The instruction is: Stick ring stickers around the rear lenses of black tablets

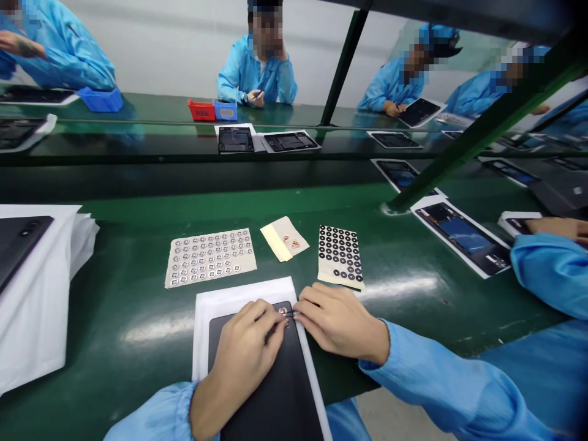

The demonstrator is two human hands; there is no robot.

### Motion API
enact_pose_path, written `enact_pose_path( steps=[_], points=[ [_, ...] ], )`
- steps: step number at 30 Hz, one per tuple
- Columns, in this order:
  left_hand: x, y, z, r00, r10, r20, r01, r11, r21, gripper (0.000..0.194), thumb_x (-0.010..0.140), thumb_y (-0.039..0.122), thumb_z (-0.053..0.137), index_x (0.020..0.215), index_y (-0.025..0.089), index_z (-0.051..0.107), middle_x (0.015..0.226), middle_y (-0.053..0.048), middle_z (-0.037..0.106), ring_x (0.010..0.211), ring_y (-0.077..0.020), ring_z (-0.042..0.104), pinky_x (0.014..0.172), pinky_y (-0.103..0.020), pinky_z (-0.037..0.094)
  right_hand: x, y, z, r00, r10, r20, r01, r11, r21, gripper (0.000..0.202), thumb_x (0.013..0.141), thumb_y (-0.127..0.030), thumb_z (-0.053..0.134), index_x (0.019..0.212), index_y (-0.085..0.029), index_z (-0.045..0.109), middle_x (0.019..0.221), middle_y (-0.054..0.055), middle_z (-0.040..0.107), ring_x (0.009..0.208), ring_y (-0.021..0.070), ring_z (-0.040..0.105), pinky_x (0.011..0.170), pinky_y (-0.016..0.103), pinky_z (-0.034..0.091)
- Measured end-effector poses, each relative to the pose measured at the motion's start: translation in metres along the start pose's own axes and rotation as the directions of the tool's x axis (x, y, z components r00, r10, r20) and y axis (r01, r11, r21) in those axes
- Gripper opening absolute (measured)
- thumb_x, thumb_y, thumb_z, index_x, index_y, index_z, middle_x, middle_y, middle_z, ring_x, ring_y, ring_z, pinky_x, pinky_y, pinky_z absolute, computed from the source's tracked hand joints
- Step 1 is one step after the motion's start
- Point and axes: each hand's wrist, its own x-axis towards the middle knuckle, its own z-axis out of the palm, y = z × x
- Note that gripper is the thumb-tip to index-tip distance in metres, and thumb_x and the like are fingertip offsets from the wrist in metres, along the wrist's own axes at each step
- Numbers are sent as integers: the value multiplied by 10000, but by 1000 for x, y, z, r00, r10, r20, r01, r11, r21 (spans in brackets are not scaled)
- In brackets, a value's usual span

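Note:
A black tablet back cover (271,392) lies on white foam wrapping (243,291) in front of me. Over its top right corner, my left hand (245,343) has its thumb and forefinger pinched together; whatever they hold is too small to name. Opposite it, at the cover's right edge, my right hand (337,318) pinches a pair of dark thin tweezers (289,314), their tips pointing left toward the left fingertips. A small red-and-white mark (282,310) shows by the camera openings. Beyond the cover lie a sheet of square silvery stickers (211,257) and a sheet of black ring stickers (340,256).
Between the sheets lies a small cream paper (285,239) with reddish bits. Wrapped covers (41,306) are stacked at left. A green post (482,128) slants across the right. A co-worker's sleeve (551,272) is close at right; opened tablets (463,236) lie beyond.

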Motion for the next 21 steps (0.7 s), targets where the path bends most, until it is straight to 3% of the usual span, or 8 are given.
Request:
enact_pose_path(
  steps=[4,14,21],
  points=[
    [11,-4,-7,992,-118,-34,115,990,-84,165,980,221,586,918,232,738,943,-8,691,730,-133,668,683,-247,531,5,5,-1,998,-42,45,42,999,-4,228,1037,-257,504,918,-169,678,874,48,647,750,193,517,591,343,306],
    [10,-14,-4,1000,15,-25,-16,999,-42,180,973,172,615,949,236,781,962,-14,728,869,-164,701,800,-265,551,3,9,1,999,-37,30,36,999,41,222,1027,-253,508,929,-167,687,873,47,649,746,192,515,594,350,299],
    [10,-16,-3,998,59,-23,-59,998,-13,182,976,181,625,960,244,795,970,-21,737,865,-173,708,794,-277,567,5,9,5,998,-61,0,61,998,24,211,1026,-243,529,890,-163,670,861,46,637,741,191,504,598,350,276]
  ],
)
